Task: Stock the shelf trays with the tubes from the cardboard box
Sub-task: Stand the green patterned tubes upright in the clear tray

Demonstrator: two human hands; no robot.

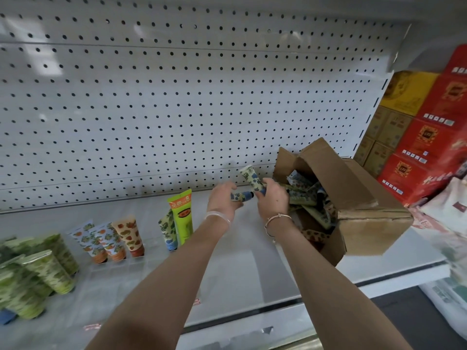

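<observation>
An open cardboard box [358,198] lies on the white shelf at the right, with several patterned tubes [307,192] spilling inside it. My right hand [274,198] grips a cream tube with blue flowers [249,176], its flat end pointing up. My left hand [223,199] holds a second blue-flowered tube [243,195] lying sideways, its dark blue cap toward the right hand. Both hands hover above the shelf just left of the box. Clear shelf trays [121,263] at the left hold upright tubes: orange-fruit ones [101,242], a strawberry one [130,234], a blue-flowered one [168,231].
A taller bright green tube [182,215] stands beside the blue-flowered one. Green patterned tubes [38,276] crowd the far left. A white pegboard [177,102] backs the shelf. Red and yellow cartons [429,127] are stacked at the right, past the box.
</observation>
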